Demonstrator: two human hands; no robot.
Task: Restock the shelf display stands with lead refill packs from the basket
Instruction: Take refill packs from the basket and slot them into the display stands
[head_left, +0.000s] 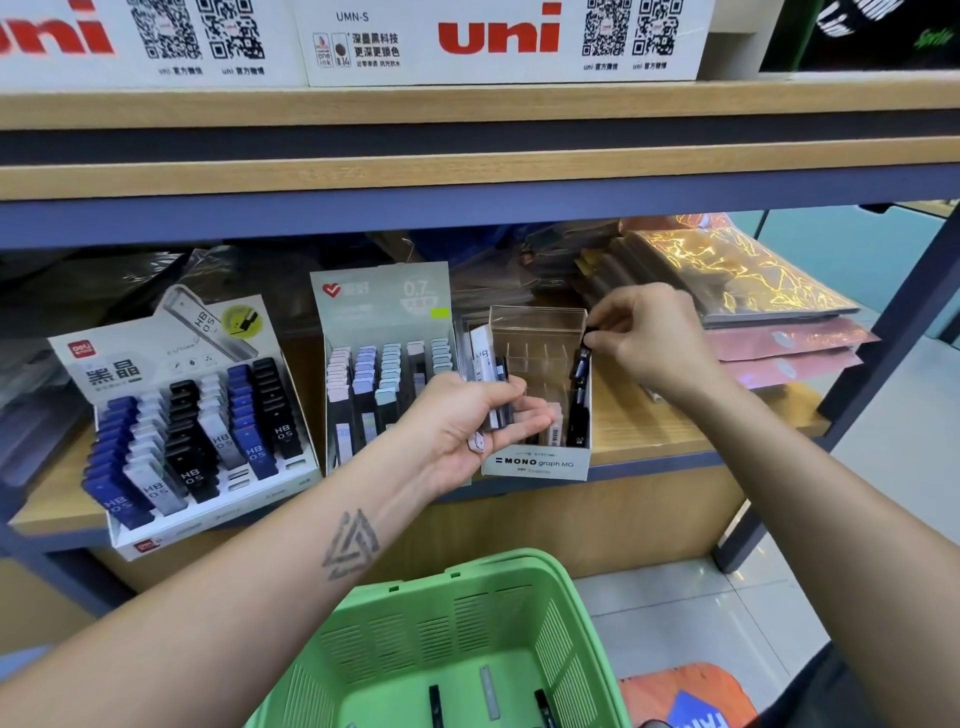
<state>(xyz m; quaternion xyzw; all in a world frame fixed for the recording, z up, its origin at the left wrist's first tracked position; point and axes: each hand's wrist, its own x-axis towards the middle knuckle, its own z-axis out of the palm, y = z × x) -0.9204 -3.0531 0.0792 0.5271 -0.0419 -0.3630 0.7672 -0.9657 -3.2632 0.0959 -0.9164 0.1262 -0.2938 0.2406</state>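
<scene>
The wooden shelf (649, 436) carries three display stands side by side: a wide one of blue, black and grey HB 0.5 packs (197, 431) on the left, a grey 0.7 stand (384, 364) in the middle, and the clear MONO graph stand (535, 395) on the right, which looks mostly unfilled. Below, the green basket (467, 639) has a few slim packs lying in its bottom.

The left hand (467, 426) is palm-up just in front of the MONO stand, fingers curled around a small bundle of refill packs (493, 384) that stand roughly upright. The right hand (649, 338) is over the stand's right rear corner, thumb and fingers pinching the top of a single dark pack (581, 364).

That pack hangs nearly upright, its long axis pointing down into the right-hand column, directly below the pinching fingertips and above packs already seated there. So the right hand is the nearer one; I'd judge the coming move is simply straight down.
</scene>
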